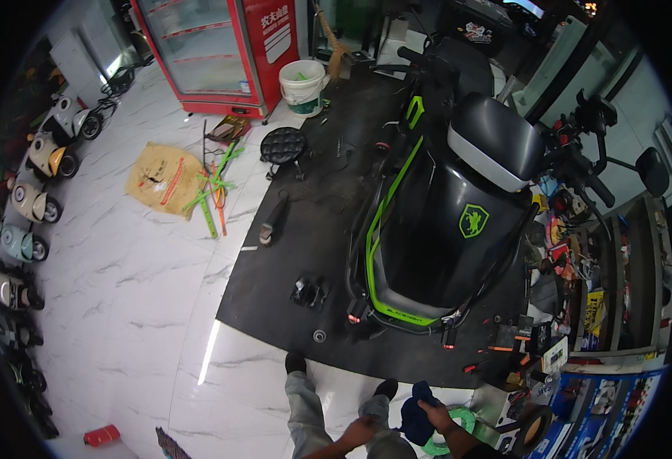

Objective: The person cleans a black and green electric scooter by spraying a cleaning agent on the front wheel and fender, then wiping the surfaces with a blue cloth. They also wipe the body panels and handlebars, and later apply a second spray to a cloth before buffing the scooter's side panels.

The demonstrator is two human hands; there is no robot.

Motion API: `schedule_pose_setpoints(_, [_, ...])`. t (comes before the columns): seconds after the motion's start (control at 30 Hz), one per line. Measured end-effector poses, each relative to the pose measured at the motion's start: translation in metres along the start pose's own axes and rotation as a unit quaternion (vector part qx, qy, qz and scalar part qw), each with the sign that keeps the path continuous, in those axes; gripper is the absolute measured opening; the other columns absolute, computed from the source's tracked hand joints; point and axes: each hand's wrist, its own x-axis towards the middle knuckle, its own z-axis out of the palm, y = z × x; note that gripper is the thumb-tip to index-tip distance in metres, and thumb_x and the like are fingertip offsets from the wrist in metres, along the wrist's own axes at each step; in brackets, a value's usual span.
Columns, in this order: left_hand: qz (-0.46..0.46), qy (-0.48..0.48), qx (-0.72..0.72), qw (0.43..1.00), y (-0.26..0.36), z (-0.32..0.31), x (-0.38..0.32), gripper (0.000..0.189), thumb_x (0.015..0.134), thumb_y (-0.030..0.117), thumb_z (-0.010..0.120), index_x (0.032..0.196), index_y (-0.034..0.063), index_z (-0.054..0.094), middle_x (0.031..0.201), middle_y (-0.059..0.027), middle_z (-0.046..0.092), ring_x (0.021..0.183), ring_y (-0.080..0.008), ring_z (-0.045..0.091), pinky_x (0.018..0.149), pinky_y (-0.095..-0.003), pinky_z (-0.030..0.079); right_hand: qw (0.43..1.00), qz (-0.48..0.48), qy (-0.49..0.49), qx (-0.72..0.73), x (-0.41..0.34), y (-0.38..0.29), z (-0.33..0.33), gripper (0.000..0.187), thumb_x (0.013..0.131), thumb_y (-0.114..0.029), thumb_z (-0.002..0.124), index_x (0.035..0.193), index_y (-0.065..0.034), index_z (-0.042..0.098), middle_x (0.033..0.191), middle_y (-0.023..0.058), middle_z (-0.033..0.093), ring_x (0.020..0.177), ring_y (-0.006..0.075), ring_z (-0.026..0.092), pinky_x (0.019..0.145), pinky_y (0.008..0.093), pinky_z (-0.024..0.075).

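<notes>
At the bottom of the view, my right hand grips a dark blue cloth, which hangs bunched beside my leg. My left hand is in front of my knee, its fingers curled; whether it holds something small cannot be made out. Ahead of me a black electric scooter with green trim and a shield emblem stands on a black floor mat. A round metal part lies near the mat's front edge, with a black plastic object a little beyond it.
A wheeled black stool, a white bucket and a red glass-door fridge stand beyond. Left lie a woven sack and green strips. Tools, boxes, a tire and a green coil crowd the right. Small scooters line the far left.
</notes>
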Motion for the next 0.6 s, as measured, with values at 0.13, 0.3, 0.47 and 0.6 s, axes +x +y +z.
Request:
schedule_pose_setpoints(0.13, [-0.049, -0.114, -0.145, 0.982, 0.017, -0.053, -0.003, 0.042, 0.107, 0.037, 0.064, 0.137, 0.0073, 0.068, 0.119, -0.0168, 0.078, 0.114, -0.0325, 0.075, 0.096, -0.042, 0.059, 0.991, -0.027, 0.076, -0.109, -0.001, -0.01, 0.054, 0.07, 0.09, -0.052, 0.085, 0.131, 0.0023, 0.071, 0.116, 0.0175, 0.079, 0.106, 0.0275, 0.076, 0.093, 0.041, 0.0592])
schedule_pose_setpoints(0.3, [-0.124, -0.112, -0.419, 0.892, 0.028, -0.207, -0.031, 0.047, 0.112, 0.018, 0.058, 0.153, -0.003, 0.051, 0.137, -0.0207, 0.07, 0.124, -0.0311, 0.071, 0.106, -0.0413, 0.059, 0.972, -0.027, -0.042, -0.23, 0.0, -0.028, 0.189, 0.08, 0.087, -0.069, 0.079, 0.13, -0.0025, 0.072, 0.122, 0.0221, 0.078, 0.117, 0.0367, 0.075, 0.101, 0.0451, 0.0572])
schedule_pose_setpoints(0.47, [-0.173, 0.116, -0.447, 0.87, -0.002, -0.349, -0.042, 0.048, 0.108, 0.015, 0.054, 0.153, 0.001, 0.049, 0.127, -0.0207, 0.07, 0.116, -0.0371, 0.07, 0.103, -0.0504, 0.058, 0.949, -0.123, -0.19, -0.219, -0.03, -0.068, 0.335, 0.089, 0.09, -0.075, 0.073, 0.145, -0.0057, 0.063, 0.127, 0.0212, 0.075, 0.118, 0.0334, 0.073, 0.099, 0.0434, 0.0565])
schedule_pose_setpoints(0.6, [-0.164, 0.151, -0.414, 0.882, -0.016, -0.376, -0.05, 0.048, 0.106, 0.027, 0.064, 0.146, 0.0023, 0.056, 0.123, -0.0178, 0.072, 0.115, -0.032, 0.07, 0.097, -0.0481, 0.058, 0.937, -0.121, -0.248, -0.213, -0.054, -0.089, 0.374, 0.086, 0.092, -0.072, 0.073, 0.144, -0.0036, 0.063, 0.126, 0.0219, 0.075, 0.12, 0.0328, 0.072, 0.103, 0.0419, 0.0544])
